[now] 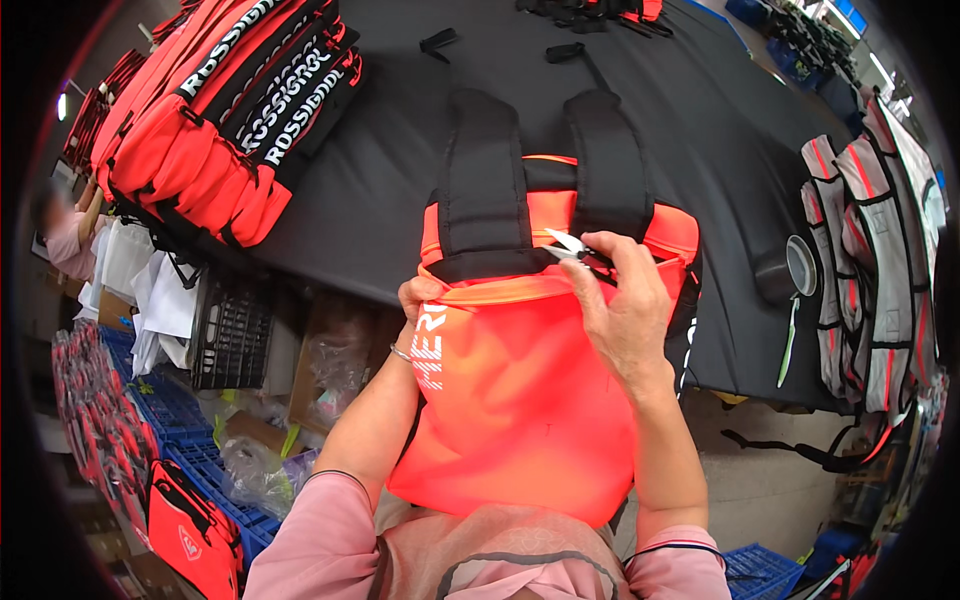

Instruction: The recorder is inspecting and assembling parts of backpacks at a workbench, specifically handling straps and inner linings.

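A bright orange-red backpack (520, 400) hangs over the near edge of the black-covered table, its black shoulder straps (483, 175) lying away from me. My left hand (418, 294) is closed on the bag's left edge by the opening, with most of its fingers hidden behind the fabric. Over the upper edge, my right hand (630, 300) grips small thread snips (566, 245). Their blades are parted and point left, close to the base of the straps. Whether they touch any thread is too small to tell.
Folded orange and black bags (230, 120) are stacked at the table's left. Grey bags with orange stripes (870, 250) hang at the right, beside a dark mug (790, 270). A black crate (232, 330) and blue crates (200, 460) stand lower left. Another person (75, 235) is at far left.
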Available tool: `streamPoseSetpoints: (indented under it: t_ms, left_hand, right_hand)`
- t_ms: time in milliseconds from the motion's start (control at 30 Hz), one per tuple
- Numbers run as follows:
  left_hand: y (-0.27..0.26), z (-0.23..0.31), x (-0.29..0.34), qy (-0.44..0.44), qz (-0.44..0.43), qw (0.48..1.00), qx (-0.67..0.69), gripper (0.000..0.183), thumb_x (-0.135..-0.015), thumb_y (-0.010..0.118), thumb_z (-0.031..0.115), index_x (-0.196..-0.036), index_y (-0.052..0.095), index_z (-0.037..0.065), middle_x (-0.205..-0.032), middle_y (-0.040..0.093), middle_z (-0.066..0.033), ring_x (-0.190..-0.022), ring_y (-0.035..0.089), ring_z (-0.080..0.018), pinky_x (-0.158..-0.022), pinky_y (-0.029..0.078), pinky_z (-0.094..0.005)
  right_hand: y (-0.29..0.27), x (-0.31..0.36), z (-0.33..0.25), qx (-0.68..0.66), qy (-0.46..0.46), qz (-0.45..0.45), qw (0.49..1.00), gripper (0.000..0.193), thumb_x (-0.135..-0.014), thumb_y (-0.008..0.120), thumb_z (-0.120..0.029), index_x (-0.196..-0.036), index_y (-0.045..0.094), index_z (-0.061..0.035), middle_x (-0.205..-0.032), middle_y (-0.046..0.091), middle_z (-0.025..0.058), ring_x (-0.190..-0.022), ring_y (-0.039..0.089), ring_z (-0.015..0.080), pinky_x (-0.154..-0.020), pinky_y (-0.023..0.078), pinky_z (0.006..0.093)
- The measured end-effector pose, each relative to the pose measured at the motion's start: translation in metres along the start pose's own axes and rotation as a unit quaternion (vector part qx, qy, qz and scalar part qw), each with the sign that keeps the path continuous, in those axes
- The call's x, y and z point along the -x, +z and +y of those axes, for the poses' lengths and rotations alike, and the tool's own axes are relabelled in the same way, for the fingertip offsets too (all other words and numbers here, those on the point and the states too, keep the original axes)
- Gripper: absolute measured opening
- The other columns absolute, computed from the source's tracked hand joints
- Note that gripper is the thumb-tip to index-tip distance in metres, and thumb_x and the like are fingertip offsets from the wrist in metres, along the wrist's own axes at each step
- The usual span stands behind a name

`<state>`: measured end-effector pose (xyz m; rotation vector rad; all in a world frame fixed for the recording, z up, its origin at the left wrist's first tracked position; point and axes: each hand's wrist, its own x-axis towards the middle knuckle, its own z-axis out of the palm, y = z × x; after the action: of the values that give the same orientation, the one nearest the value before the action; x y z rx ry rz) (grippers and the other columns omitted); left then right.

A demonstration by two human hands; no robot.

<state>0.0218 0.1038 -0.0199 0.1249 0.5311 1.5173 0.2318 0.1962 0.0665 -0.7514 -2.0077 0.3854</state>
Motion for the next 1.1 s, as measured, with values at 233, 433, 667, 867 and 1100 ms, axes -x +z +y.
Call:
streamPoseSetpoints:
  t_ms: [233, 433, 667, 867, 1100]
  left_hand:
    - [0.002, -0.004, 0.002, 0.043, 0.015, 0.999, 0.019, 0.051, -0.071, 0.053, 0.005, -0.121, 0.050, -0.004, -0.094, 0.068, -0.0224, -0.080, 0.070, -0.0306, -0.077, 0.059, -0.0420]
    - [0.006, -0.005, 0.004, 0.081, 0.021, 0.996, 0.032, 0.052, -0.071, 0.053, 0.006, -0.121, 0.050, -0.004, -0.095, 0.068, -0.0228, -0.081, 0.070, -0.0310, -0.078, 0.059, -0.0423]
    - [0.014, -0.005, 0.001, 0.121, 0.022, 0.992, 0.043, 0.052, -0.071, 0.053, 0.006, -0.122, 0.050, -0.004, -0.098, 0.068, -0.0233, -0.083, 0.070, -0.0314, -0.079, 0.059, -0.0427]
    - [-0.023, 0.023, -0.009, 0.050, -0.161, 0.986, 0.018, 0.060, -0.070, 0.049, 0.011, -0.128, 0.049, -0.004, -0.108, 0.066, -0.0238, -0.097, 0.066, -0.0368, -0.092, 0.052, -0.0517]
    - [0.075, 0.088, -0.015, 0.167, 0.110, 0.785, -0.586, 0.050, -0.076, 0.078, 0.031, -0.108, 0.059, -0.002, -0.093, 0.068, -0.0110, -0.081, 0.070, -0.0181, -0.069, 0.056, -0.0270]
  right_hand:
    - [0.016, 0.002, 0.010, 0.070, -0.042, -0.071, 0.994, 0.023, -0.079, 0.075, -0.021, -0.090, 0.061, -0.0062, -0.080, 0.061, 0.0024, -0.069, 0.053, 0.0202, -0.061, 0.043, 0.0332]
    - [0.017, -0.001, 0.012, 0.039, -0.030, -0.078, 0.996, 0.021, -0.078, 0.076, -0.020, -0.086, 0.061, -0.0073, -0.074, 0.058, 0.0015, -0.068, 0.052, 0.0196, -0.061, 0.042, 0.0339]
    - [0.012, -0.011, 0.015, 0.000, 0.012, -0.109, 0.994, 0.016, -0.077, 0.076, -0.008, -0.087, 0.065, -0.0027, -0.076, 0.061, 0.0040, -0.068, 0.054, 0.0165, -0.062, 0.045, 0.0289]
    - [-0.019, -0.029, 0.039, -0.233, 0.209, 0.063, 0.948, 0.036, -0.083, 0.077, -0.020, -0.109, 0.061, -0.0003, -0.097, 0.064, 0.0030, -0.083, 0.057, 0.0082, -0.074, 0.050, 0.0237]
    - [-0.047, -0.024, 0.089, -0.130, 0.285, 0.081, 0.946, 0.018, -0.084, 0.074, -0.012, -0.092, 0.065, 0.0004, -0.075, 0.063, 0.0011, -0.066, 0.055, 0.0051, -0.062, 0.047, 0.0212]
